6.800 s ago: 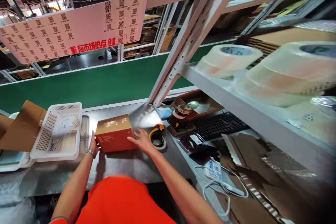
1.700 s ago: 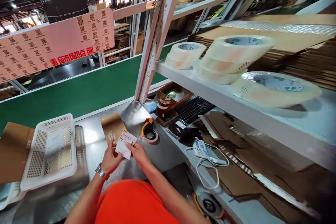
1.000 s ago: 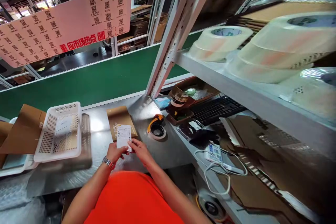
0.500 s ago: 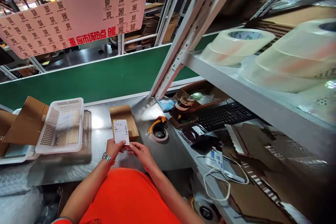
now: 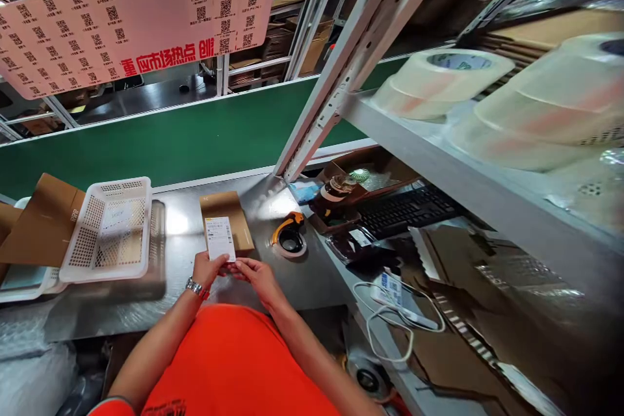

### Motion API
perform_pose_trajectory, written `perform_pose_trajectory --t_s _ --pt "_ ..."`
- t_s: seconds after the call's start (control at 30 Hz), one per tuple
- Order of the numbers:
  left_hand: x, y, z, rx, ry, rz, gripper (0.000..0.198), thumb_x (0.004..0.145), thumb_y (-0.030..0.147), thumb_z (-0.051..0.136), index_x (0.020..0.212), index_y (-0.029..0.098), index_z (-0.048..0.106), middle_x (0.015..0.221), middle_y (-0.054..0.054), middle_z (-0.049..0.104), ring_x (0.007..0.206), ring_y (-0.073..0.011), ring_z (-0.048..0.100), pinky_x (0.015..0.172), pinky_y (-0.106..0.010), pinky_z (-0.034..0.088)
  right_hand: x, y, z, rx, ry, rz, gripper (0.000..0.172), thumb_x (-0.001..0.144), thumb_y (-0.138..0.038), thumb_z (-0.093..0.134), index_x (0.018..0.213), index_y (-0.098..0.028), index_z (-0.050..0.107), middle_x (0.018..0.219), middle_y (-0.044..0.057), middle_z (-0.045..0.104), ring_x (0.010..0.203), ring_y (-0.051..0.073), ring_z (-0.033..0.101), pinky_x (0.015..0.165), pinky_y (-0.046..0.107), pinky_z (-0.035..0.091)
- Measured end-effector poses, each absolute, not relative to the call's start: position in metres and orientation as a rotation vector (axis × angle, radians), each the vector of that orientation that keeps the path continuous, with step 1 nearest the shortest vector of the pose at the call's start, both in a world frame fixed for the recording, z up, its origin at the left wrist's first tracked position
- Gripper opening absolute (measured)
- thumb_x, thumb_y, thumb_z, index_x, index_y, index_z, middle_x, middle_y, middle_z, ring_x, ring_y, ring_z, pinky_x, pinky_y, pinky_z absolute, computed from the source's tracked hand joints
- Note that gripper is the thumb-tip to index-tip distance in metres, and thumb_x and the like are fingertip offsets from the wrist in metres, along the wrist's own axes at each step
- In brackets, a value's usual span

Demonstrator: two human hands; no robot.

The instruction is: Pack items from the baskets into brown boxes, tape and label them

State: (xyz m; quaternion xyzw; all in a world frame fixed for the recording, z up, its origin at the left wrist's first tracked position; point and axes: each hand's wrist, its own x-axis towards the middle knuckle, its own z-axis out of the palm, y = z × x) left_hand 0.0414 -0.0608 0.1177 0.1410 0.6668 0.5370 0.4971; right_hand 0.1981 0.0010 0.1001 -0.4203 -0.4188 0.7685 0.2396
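Between my hands I hold a white printed label [image 5: 220, 238] with small text and a barcode along its right side. My left hand [image 5: 209, 270] pinches its lower edge, thumb on top; a metal watch [image 5: 195, 287] is on that wrist. The fingertips of my right hand [image 5: 257, 278] are pinched at the label's lower right corner. Behind the label, a brown cardboard box [image 5: 237, 216] lies on the metal table [image 5: 182, 253], partly covered by it. To the right of the box is an orange and black tape dispenser [image 5: 289, 235].
A white perforated basket [image 5: 110, 231] stands left, beside an open cardboard box [image 5: 41, 221]. At right are a keyboard [image 5: 409, 211], a white cable [image 5: 373, 331] and flattened cardboard. A shelf with large tape rolls [image 5: 446, 84] juts in at upper right. A green belt [image 5: 195, 133] runs behind.
The view has shifted slightly, so most things sit a little further left. Both hands keep their pinch on the label, with little visible movement.
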Motion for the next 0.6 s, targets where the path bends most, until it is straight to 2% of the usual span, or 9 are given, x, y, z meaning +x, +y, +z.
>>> perform_pose_trajectory --t_s 0.1,0.2,0.27,0.3,0.4,0.47,0.53,0.6 --pt "0.04 -0.062 0.11 0.415 1.646 1.25 0.043 0.074 0.04 0.095 0.101 0.009 0.082 0.091 -0.015 0.084 0.075 -0.0246 0.08 0.057 -0.029 0.061 0.196 0.002 0.099 -1.177 -1.167 2.058 0.065 0.053 -0.077 0.097 0.085 -0.021 0.087 0.088 0.011 0.086 0.081 0.024 0.077 0.079 0.037 0.061" --pt "0.039 -0.067 0.104 0.637 1.857 1.312 0.057 0.076 0.033 0.092 0.127 0.015 0.077 0.128 -0.018 0.081 0.109 -0.0298 0.08 0.086 -0.041 0.069 0.195 0.003 0.1 -1.211 -1.173 1.985 0.066 0.051 -0.079 0.096 0.081 -0.021 0.087 0.084 0.01 0.084 0.077 0.023 0.075 0.074 0.037 0.059" --pt "0.037 -0.071 0.104 0.902 1.957 1.391 0.06 0.078 0.032 0.091 0.134 0.019 0.075 0.146 -0.019 0.072 0.135 -0.0331 0.069 0.112 -0.051 0.061 0.196 0.003 0.101 -1.211 -1.194 1.954 0.066 0.053 -0.081 0.093 0.081 -0.021 0.086 0.084 0.01 0.084 0.077 0.023 0.074 0.074 0.037 0.059" --pt "0.036 -0.072 0.106 1.044 1.942 1.403 0.052 0.08 0.033 0.09 0.13 0.02 0.078 0.147 -0.018 0.071 0.141 -0.0337 0.065 0.121 -0.055 0.054 0.196 0.003 0.103 -1.199 -1.219 1.946 0.067 0.055 -0.082 0.092 0.081 -0.021 0.086 0.084 0.01 0.084 0.078 0.024 0.074 0.075 0.037 0.059" --pt "0.035 -0.076 0.115 1.276 1.737 1.326 0.018 0.092 0.038 0.079 0.101 0.024 0.087 0.123 -0.013 0.083 0.134 -0.0319 0.07 0.13 -0.057 0.044 0.197 0.002 0.11 -1.122 -1.336 1.943 0.066 0.063 -0.084 0.086 0.083 -0.021 0.087 0.088 0.01 0.084 0.081 0.024 0.073 0.077 0.036 0.057" --pt "0.036 -0.077 0.122 1.232 1.686 1.272 0.019 0.095 0.04 0.076 0.088 0.027 0.087 0.106 -0.011 0.085 0.128 -0.0307 0.073 0.129 -0.055 0.045 0.198 0.001 0.114 -1.067 -1.414 1.945 0.063 0.067 -0.082 0.084 0.085 -0.022 0.087 0.087 0.009 0.084 0.081 0.024 0.072 0.077 0.036 0.056" --pt "0.039 -0.077 0.126 1.107 1.716 1.262 0.021 0.094 0.042 0.076 0.084 0.026 0.086 0.101 -0.011 0.085 0.127 -0.0309 0.073 0.125 -0.051 0.049 0.199 0.001 0.117 -1.045 -1.467 1.942 0.059 0.07 -0.079 0.084 0.085 -0.022 0.087 0.083 0.007 0.082 0.079 0.023 0.07 0.077 0.037 0.056" --pt "0.041 -0.075 0.126 0.909 1.711 1.286 0.026 0.091 0.046 0.078 0.079 0.023 0.082 0.094 -0.011 0.084 0.116 -0.0309 0.076 0.115 -0.048 0.057 0.2 0.0 0.117 -1.04 -1.479 1.967 0.053 0.07 -0.074 0.085 0.081 -0.022 0.085 0.079 0.006 0.08 0.076 0.023 0.069 0.078 0.037 0.055"
